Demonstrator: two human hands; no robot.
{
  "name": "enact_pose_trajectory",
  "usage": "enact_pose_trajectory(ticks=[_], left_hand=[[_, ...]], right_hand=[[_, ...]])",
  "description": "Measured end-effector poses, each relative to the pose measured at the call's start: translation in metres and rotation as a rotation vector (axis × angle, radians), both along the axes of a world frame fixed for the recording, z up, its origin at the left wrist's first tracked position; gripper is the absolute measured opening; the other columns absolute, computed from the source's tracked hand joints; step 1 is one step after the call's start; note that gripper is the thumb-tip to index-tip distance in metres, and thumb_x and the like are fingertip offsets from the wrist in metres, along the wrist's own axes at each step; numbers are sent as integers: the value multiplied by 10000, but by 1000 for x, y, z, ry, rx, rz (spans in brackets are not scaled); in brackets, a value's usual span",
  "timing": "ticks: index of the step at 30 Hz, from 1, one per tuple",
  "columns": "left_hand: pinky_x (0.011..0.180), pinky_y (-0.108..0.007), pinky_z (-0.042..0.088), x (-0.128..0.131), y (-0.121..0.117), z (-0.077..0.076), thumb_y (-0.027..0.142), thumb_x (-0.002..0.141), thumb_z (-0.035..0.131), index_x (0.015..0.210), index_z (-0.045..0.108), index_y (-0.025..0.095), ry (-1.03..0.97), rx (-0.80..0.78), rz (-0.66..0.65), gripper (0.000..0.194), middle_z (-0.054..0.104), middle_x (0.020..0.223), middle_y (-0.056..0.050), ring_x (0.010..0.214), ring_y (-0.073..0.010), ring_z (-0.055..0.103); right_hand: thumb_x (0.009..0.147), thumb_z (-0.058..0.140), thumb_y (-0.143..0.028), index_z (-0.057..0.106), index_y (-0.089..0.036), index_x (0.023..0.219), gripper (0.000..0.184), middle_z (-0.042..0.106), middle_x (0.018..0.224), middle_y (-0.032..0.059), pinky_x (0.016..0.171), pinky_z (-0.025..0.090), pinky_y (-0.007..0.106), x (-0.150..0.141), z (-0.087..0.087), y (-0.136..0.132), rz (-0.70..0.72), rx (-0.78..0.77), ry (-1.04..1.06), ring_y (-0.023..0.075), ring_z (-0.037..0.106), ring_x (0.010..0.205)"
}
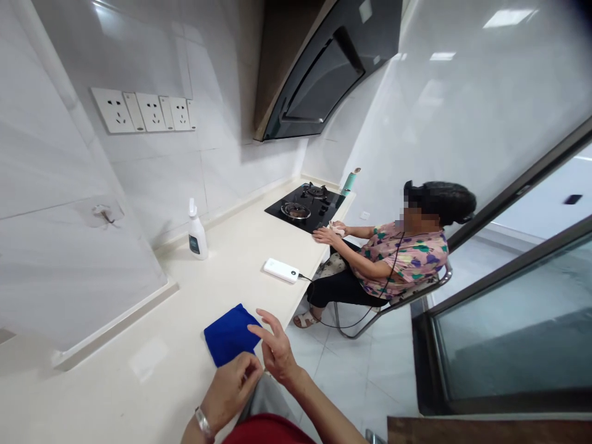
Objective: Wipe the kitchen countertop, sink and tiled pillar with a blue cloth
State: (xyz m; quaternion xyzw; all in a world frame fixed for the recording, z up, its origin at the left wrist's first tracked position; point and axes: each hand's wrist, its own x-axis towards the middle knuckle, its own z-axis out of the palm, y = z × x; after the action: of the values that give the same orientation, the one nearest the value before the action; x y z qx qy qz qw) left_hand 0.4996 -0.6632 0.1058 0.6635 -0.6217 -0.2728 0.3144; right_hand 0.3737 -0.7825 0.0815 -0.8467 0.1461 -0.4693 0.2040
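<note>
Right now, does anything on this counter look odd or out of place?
Yes: a white rectangular power bank lies on the cream counter, and its thin black cable droops over the edge toward the seated person, where it could snag.

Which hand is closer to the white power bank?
Right hand, just below the white rectangular plastic power bank. Left hand is farther, by the blue folded cloth.

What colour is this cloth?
The cloth is bright blue, best seen in the head view.
</note>
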Motion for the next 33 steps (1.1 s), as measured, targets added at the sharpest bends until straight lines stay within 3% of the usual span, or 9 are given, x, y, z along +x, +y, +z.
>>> enact_pose_trajectory(ticks=[3, 7, 12, 17, 21, 25, 29, 33], left_hand=[[695, -303, 449, -8, 2, -23, 397, 968, 395, 811, 610, 225, -216, 93, -72, 317, 701, 854, -31, 782, -171, 649], [787, -325, 460, -8, 4, -46, 207, 961, 326, 1072, 636, 281, -334, 206, -107, 337, 686, 1117, -39, 959, -181, 666], [777, -317, 449, -1, 11, -40, 199, 925, 355, 888, 659, 237, -444, 279, -33, 309, 683, 1002, -43, 930, -183, 652], [713, -287, 438, 10, 16, -33, 154, 878, 373, 838, 653, 244, -400, 228, 57, 296, 684, 894, -9, 838, -152, 658], [722, -268, 477, 37, 19, -39, 168, 884, 362, 901, 688, 279, -330, 134, 206, 344, 729, 987, -1, 843, -138, 680], [789, -274, 520, 80, 32, -46, 369, 907, 414, 1041, 694, 310, -179, 145, 463, 315, 768, 1057, 1, 938, -171, 709], [716, -295, 515, 127, 60, -52, 589, 851, 448, 874, 698, 302, -37, 349, 680, 381, 779, 815, 23, 805, -208, 725], [801, -344, 523, 159, 99, -63, 656, 814, 448, 800, 668, 271, 87, 345, 942, 444, 782, 785, 8, 844, -237, 731]], right_hand=[[831, 344, -7, 488, -232, 1399, 628, 465, 1472, 119, 1095, 486, 483, -1, -2, -6, -85, -58, 50, 220, 413, 1402], [783, 393, -30, 381, -187, 1487, 722, 384, 1559, 111, 1195, 310, 613, -3, -4, -6, -149, -229, 318, 281, 234, 1500], [764, 376, -11, 360, -130, 1486, 732, 292, 1601, 146, 1187, 337, 596, 4, -17, -1, -129, -229, 371, 287, 159, 1519], [814, 420, -51, 375, -133, 1468, 661, 302, 1586, 180, 1157, 369, 607, 18, -52, 5, -122, -131, 428, 315, 155, 1517], [849, 557, -212, 338, -220, 1506, 693, 285, 1599, 172, 1120, 304, 725, 29, -70, 11, -107, -22, 595, 407, 184, 1494], [863, 613, -392, 329, -284, 1515, 720, 275, 1609, 153, 1108, 224, 779, 49, -69, 14, -87, 77, 690, 457, 204, 1473], [823, 664, -483, 330, -296, 1519, 795, 243, 1618, 162, 1067, 207, 819, 67, -70, 14, -169, 132, 721, 507, 215, 1450], [818, 674, -468, 370, -303, 1504, 768, 185, 1639, 140, 1126, 216, 740, 69, -79, 5, -202, 90, 711, 465, 201, 1470]])
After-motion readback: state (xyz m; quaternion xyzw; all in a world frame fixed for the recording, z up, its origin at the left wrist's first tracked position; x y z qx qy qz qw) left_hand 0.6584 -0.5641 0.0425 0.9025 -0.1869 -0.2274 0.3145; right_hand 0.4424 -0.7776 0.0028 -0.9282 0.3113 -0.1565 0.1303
